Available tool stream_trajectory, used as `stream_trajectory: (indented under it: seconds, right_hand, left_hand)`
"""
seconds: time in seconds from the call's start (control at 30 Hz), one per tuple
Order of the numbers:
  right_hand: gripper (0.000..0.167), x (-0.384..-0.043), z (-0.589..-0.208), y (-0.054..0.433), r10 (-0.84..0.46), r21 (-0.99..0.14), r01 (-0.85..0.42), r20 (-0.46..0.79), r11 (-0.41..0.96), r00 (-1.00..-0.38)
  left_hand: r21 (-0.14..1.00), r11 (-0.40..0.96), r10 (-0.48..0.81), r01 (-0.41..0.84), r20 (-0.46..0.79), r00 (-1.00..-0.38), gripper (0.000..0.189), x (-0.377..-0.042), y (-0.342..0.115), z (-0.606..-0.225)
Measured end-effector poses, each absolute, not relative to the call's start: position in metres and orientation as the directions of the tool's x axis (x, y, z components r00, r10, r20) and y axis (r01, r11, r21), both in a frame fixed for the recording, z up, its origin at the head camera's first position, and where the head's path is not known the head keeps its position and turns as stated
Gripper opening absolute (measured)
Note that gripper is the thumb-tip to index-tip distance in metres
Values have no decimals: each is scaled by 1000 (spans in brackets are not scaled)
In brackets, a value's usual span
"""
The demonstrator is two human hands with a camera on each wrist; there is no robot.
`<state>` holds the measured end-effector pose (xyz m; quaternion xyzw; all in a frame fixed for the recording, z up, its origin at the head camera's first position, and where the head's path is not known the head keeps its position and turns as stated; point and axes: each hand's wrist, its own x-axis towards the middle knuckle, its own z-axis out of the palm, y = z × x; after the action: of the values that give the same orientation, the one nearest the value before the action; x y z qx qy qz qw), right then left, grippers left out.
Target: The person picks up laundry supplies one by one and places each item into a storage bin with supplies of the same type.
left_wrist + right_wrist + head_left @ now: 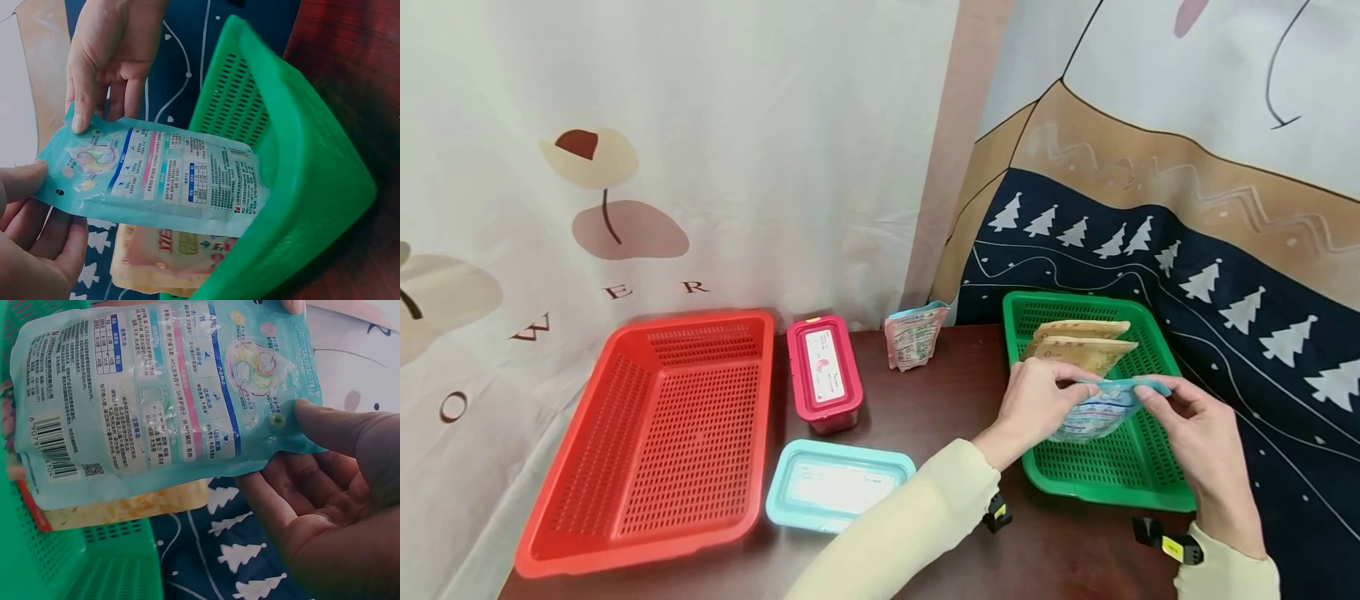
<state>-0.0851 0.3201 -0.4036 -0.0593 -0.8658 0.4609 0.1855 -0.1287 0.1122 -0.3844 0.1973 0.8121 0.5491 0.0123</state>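
Both hands pinch the top edge of a light-blue printed pouch, one at each corner. The left hand holds its left corner and the right hand its right corner, thumbs on the near face. The pouch hangs upright over the green basket; in the left wrist view its lower end reaches inside the basket rim. Fine print and a barcode show on the face towards the person. Behind it, tan packets stand in the basket.
Left of the hands, a red basket stands on the dark table. Between the baskets are a pink-lidded box, a light-blue-lidded box under the left forearm, and a small pink pouch by the curtain.
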Motion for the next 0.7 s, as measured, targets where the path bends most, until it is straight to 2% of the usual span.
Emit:
stream_trajectory:
  seconds: [0.27, 0.7]
  right_hand:
    - [25, -86, -418, 326, 218, -783, -58, 242, 619, -945]
    - [30, -96, -429, 323, 192, -776, -38, 202, 629, -960]
  left_hand:
    - [875, 407, 278, 261, 154, -948, 9, -128, 120, -395]
    - [866, 434, 248, 249, 151, -957, 7, -133, 122, -412]
